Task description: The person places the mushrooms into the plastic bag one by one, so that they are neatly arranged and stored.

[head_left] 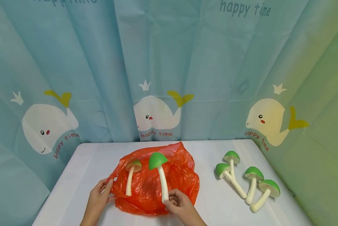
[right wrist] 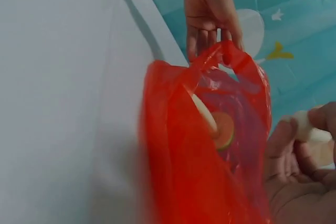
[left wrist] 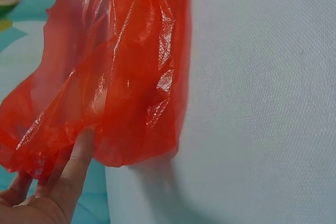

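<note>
A red plastic bag (head_left: 146, 205) lies spread with its mouth open on the table. My left hand (head_left: 99, 195) pinches its left edge; in the left wrist view the thumb of the left hand (left wrist: 55, 195) lies against the thin red film. Inside the bag leans a toy mushroom (head_left: 130, 180) with a green cap and a pale stem. My right hand (head_left: 180, 205) pinches another green-capped toy mushroom (head_left: 162, 180) by the stem's lower end, cap up, in front of the bag's opening. The right wrist view shows the right hand (right wrist: 302, 177) beside the bag (right wrist: 184, 171).
Several more green-capped toy mushrooms (head_left: 253, 174) lie in a loose group on the right side of the white table (head_left: 208, 201). A blue-green curtain (head_left: 214, 78) printed with whales hangs behind the table and along its sides.
</note>
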The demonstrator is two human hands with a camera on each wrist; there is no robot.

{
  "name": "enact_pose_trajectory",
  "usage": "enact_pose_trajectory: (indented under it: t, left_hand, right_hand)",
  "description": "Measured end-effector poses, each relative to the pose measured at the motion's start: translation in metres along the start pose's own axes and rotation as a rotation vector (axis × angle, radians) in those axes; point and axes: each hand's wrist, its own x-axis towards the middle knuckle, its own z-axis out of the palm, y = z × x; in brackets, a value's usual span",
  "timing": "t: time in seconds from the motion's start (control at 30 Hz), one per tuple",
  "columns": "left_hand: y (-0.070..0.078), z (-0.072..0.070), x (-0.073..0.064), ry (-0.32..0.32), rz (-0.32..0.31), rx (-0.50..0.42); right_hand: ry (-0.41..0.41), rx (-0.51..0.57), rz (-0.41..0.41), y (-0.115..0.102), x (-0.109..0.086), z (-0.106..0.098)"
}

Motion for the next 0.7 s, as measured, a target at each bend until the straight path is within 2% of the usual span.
enact_pose_trajectory:
  t: [0.13,0.27,0.37,0.57,0.7]
  left_hand:
    - [0.0,0.001,0.0,0.026,0.008,0.012]
    - [-0.001,0.003,0.001,0.043,0.016,0.017]
    - [0.0,0.002,0.001,0.031,0.025,0.029]
    - [0.003,0.002,0.001,-0.011,0.027,0.02]
    - [0.004,0.001,0.002,-0.013,0.013,0.041]
  right_hand:
    - [0.002,-0.013,0.028,0.0,0.012,0.006]
    - [0.005,0.037,0.093,0.001,0.02,0.014]
    - [0.008,0.067,0.125,0.001,0.025,0.02]
    - [0.04,0.034,0.106,-0.001,0.035,0.025]
    - [0.065,0.016,0.092,-0.004,0.042,0.025]
